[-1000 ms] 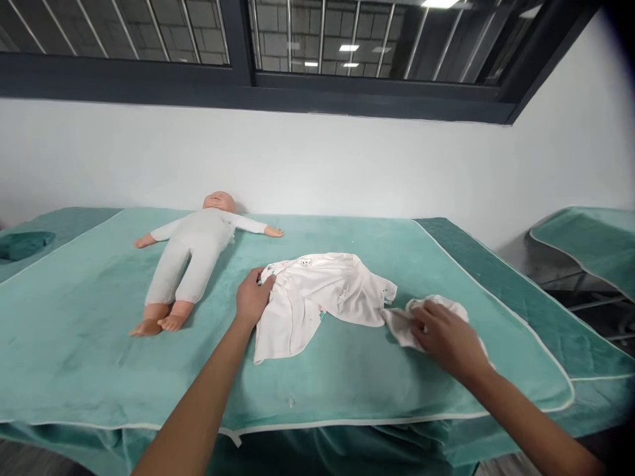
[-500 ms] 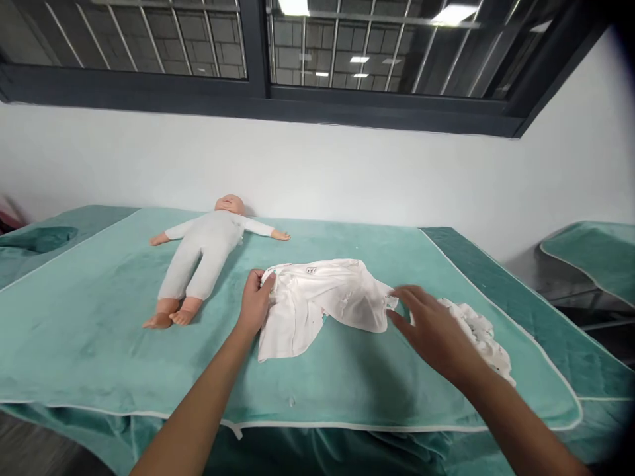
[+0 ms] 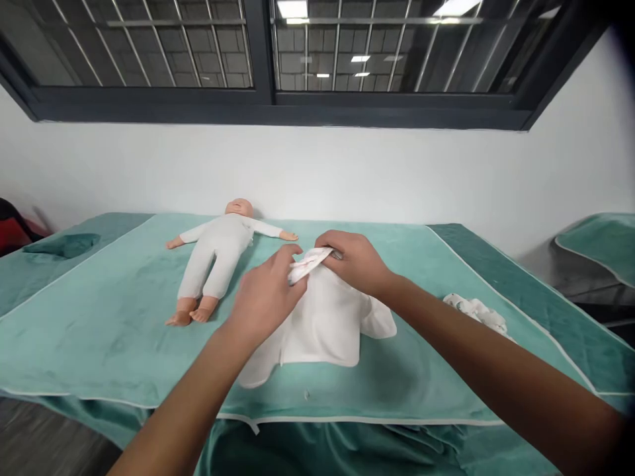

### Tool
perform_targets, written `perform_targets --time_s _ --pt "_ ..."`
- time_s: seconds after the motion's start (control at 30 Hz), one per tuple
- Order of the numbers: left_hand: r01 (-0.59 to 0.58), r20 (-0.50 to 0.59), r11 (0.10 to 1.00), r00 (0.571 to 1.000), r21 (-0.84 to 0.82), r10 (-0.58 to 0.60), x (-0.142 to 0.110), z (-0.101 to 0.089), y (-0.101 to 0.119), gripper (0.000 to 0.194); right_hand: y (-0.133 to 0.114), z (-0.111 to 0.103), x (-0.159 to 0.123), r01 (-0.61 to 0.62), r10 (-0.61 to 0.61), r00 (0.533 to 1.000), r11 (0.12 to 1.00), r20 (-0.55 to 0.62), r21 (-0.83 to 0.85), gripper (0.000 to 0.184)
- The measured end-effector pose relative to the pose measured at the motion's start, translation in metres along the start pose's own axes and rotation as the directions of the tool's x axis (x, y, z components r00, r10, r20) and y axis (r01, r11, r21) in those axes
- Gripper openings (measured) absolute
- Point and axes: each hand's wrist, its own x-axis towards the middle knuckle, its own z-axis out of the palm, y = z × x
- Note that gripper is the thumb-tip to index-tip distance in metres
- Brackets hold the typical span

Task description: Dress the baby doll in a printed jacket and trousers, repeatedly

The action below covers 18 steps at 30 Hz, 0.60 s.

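A small white baby shirt (image 3: 327,324) hangs from both my hands over the green padded mat (image 3: 124,344). My left hand (image 3: 268,291) pinches a bunched, patterned part of its upper edge. Close beside it, my right hand (image 3: 354,261) grips the other end of that edge, fingers curled inward. The shirt's lower part spreads towards me, with a sleeve out to each side. To the left lies a baby doll (image 3: 218,244) on its back in a white body, arms spread and feet bare.
A crumpled white printed cloth (image 3: 476,312) lies on the mat to the right, partly behind my right forearm. Behind the bed stands a white wall (image 3: 347,172) under a dark-framed barred window (image 3: 387,99). A red and black object (image 3: 14,231) sits at the far left.
My right hand has moved left and up, close to my left hand, and now grips the shirt's top edge. The shirt has been turned and hangs with its plain side showing.
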Motion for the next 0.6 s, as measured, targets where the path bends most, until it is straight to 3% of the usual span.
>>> perform_targets --time_s 0.1,0.17,0.27,0.43,0.6 --pt "-0.063 -0.089 0.952 0.992 0.301 0.094 0.014 0.002 0.000 0.023 -0.001 -0.008 0.004 -0.006 0.015 1.000 0.948 0.026 -0.317 0.020" --pt "-0.049 -0.108 0.933 0.990 0.358 0.093 0.029 0.002 -0.006 0.022 0.011 -0.015 0.008 -0.070 0.109 0.993 0.867 0.051 -0.493 0.026" --pt "0.015 -0.087 0.942 0.996 0.336 0.015 0.051 -0.003 -0.024 0.023 0.043 -0.030 0.011 -0.192 0.286 0.955 0.792 0.075 -0.580 0.029" --pt "0.162 -0.056 0.981 0.986 0.104 -0.157 0.063 -0.014 -0.049 0.022 0.084 -0.052 -0.005 -0.291 0.330 0.944 0.835 0.002 -0.466 0.032" --pt "0.167 -0.084 0.983 0.981 -0.080 -0.173 0.063 -0.025 -0.049 0.027 0.091 -0.071 -0.008 -0.375 0.366 0.926 0.918 -0.091 -0.128 0.030"
